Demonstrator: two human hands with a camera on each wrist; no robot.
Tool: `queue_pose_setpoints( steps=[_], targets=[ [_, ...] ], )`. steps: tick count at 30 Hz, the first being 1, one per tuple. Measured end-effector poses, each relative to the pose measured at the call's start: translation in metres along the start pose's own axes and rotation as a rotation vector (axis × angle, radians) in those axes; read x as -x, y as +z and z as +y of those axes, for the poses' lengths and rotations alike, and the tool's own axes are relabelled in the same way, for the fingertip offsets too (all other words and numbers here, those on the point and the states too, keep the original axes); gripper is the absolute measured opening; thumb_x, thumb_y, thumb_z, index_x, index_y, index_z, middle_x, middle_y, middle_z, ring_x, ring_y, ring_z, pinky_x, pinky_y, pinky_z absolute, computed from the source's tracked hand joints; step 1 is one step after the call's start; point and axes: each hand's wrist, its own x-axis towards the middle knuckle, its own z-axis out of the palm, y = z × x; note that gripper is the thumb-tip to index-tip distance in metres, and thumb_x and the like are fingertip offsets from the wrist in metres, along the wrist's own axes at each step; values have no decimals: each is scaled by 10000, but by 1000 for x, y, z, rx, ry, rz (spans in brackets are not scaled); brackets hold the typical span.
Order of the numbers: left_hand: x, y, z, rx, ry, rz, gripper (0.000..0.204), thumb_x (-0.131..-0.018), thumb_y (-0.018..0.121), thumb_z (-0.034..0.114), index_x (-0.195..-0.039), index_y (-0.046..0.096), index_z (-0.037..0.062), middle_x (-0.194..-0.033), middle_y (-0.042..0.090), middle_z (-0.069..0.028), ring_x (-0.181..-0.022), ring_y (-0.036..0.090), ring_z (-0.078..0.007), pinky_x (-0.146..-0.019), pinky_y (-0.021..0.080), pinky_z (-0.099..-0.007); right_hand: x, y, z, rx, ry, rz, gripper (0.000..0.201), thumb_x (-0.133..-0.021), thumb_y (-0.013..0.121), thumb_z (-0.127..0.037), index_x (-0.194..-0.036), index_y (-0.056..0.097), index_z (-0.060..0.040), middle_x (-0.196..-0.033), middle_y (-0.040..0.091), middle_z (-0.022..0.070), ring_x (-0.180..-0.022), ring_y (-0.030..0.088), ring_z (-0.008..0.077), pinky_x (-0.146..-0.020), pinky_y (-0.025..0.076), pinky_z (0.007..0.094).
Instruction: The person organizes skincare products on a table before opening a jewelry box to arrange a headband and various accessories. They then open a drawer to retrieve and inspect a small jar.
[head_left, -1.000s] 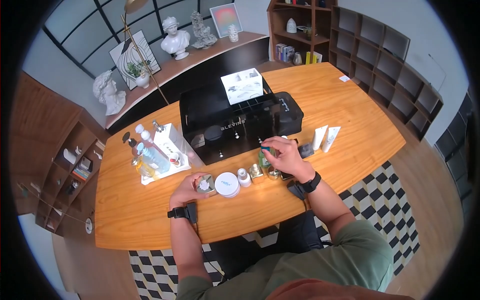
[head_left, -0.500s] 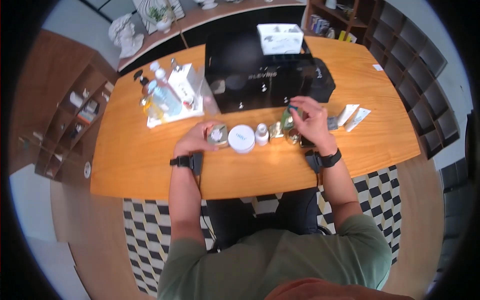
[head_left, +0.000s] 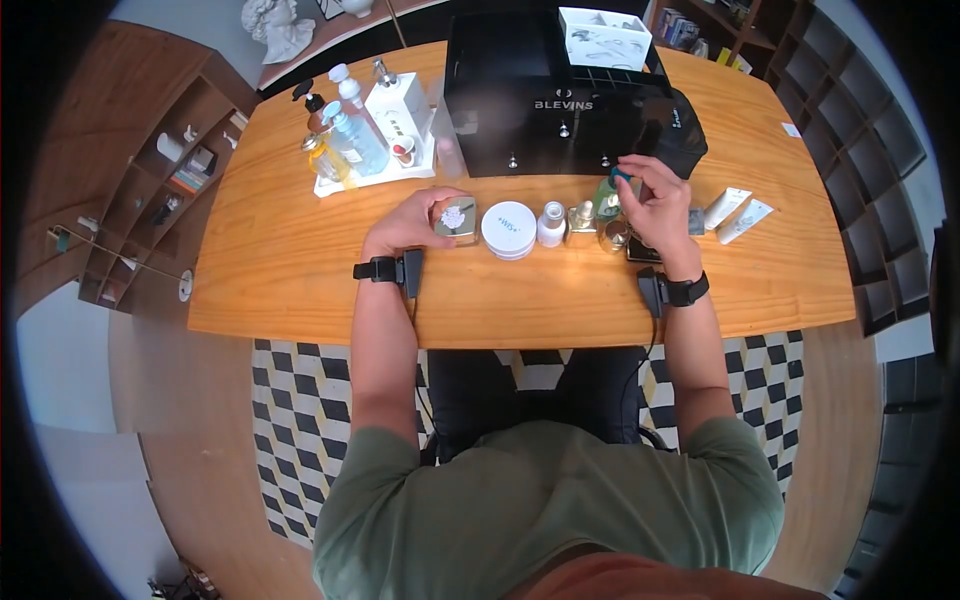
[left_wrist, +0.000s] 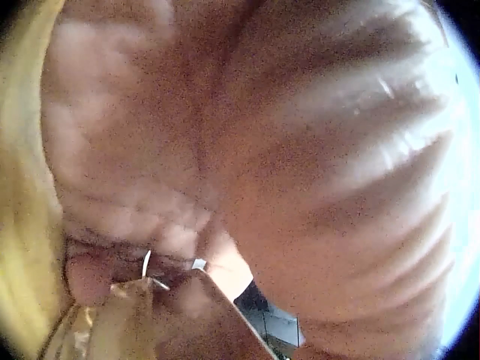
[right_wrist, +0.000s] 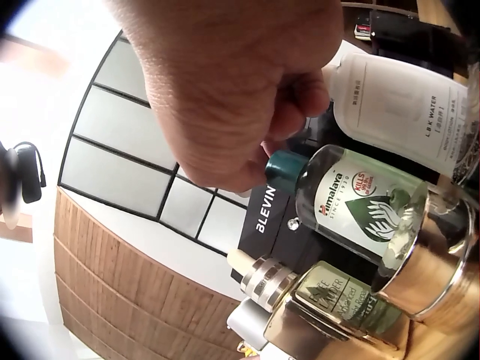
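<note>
My left hand (head_left: 405, 225) grips a square box (head_left: 457, 220) with a pale flower on its top, thumb and fingers around its sides. In the left wrist view the palm fills most of the picture, with a shiny gold-toned edge of the box (left_wrist: 139, 322) below. My right hand (head_left: 660, 212) pinches the dark green cap (right_wrist: 287, 171) of a Himalaya hand sanitizer bottle (right_wrist: 367, 201), which stands upright. A gold dropper bottle (right_wrist: 334, 307) and a round gold-sided container (right_wrist: 435, 266) stand close to it. Between the hands are a white round jar (head_left: 508, 230) and a small white bottle (head_left: 551, 226).
Behind the row stands a black BLEVINS organizer (head_left: 520, 130) with a white box (head_left: 605, 42) on top. A white tray (head_left: 332, 187) of pump bottles is at the left. Two white tubes (head_left: 728, 207) and a dark flat case (head_left: 643, 252) lie at the right.
The head view has tilted downward, shifting the table up and to the right in the picture. Both hands stay at the same things: the left on the square box, the right on the bottle's cap.
</note>
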Motion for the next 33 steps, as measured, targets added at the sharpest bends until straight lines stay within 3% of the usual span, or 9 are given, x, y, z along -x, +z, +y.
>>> queue_pose_setpoints(
  steps=[3, 6, 8, 14, 21, 23, 27, 31, 33],
  targets=[
    [6, -1, 8, -38, -60, 15, 810, -581, 790, -121, -1348, 562, 5, -1200, 635, 1, -1096, 577, -93, -1009, 422, -220, 1, 1, 2, -6, -3, 3, 127, -810, 763, -35, -928, 748, 9, -1028, 741, 100, -481, 560, 76, -465, 437, 222],
    [10, 4, 17, -190, 12, 87, 826, -582, 800, -109, -1361, 558, 26, -1196, 621, -5, -1059, 581, -98, -957, 455, -227, 1, 1, 2, -17, 5, -4, 137, -812, 764, -43, -938, 745, 8, -1030, 741, 102, -494, 574, 96, -480, 449, 231],
    [12, 11, 29, -387, -129, 113, 839, -600, 832, -83, -1376, 526, -5, -1198, 608, -24, -1026, 591, -115, -880, 491, -237, 0, 0, 1, -20, 8, -15, 144, -814, 764, -46, -945, 742, 9, -1030, 740, 105, -502, 583, 108, -489, 456, 237],
    [10, 14, 17, -267, -106, 122, 855, -595, 875, -34, -1373, 522, -4, -1168, 614, -46, -1022, 606, -166, -895, 514, -270, 1, 0, 2, -25, 3, -28, 162, -818, 767, -52, -954, 727, 27, -1034, 736, 124, -550, 634, 163, -520, 485, 259],
    [16, 29, 35, -661, 113, 183, 801, -605, 903, 55, -1323, 555, -17, -1240, 591, -128, -1102, 595, -222, -933, 510, -340, 0, -3, -3, 8, -16, -39, 174, -809, 759, -42, -957, 717, 39, -1034, 728, 157, -807, 722, 306, -658, 572, 320],
    [11, 43, 57, -849, 106, 163, 779, -609, 903, 137, -1292, 570, -30, -1252, 591, -180, -1155, 585, -303, -1011, 470, -361, 0, -4, -3, 7, -21, -42, 190, -795, 760, -34, -965, 717, 38, -1041, 724, 172, -888, 718, 343, -745, 592, 350],
    [-4, 77, 81, -1031, 238, 93, 680, -645, 863, 196, -1246, 613, 0, -1288, 595, -205, -1242, 532, -369, -1072, 421, -407, 0, -4, -1, 1, 2, -45, 190, -801, 758, -44, -968, 719, 36, -1053, 721, 173, -874, 719, 342, -742, 597, 348],
    [-22, 87, 77, -1047, 194, 6, 641, -641, 856, 199, -1217, 639, 22, -1267, 618, -196, -1229, 548, -364, -1058, 436, -411, 2, -5, -2, -21, 33, -60, 185, -804, 756, -46, -970, 725, 29, -1068, 720, 165, -823, 723, 328, -724, 599, 343],
    [-27, 90, 78, -1041, 187, -70, 593, -629, 852, 242, -1139, 660, 8, -1163, 654, -200, -1167, 583, -354, -1017, 468, -403, 2, -5, -2, -27, 40, -62, 183, -805, 756, -46, -970, 726, 26, -1073, 719, 162, -807, 724, 322, -716, 599, 339]
  ],
)
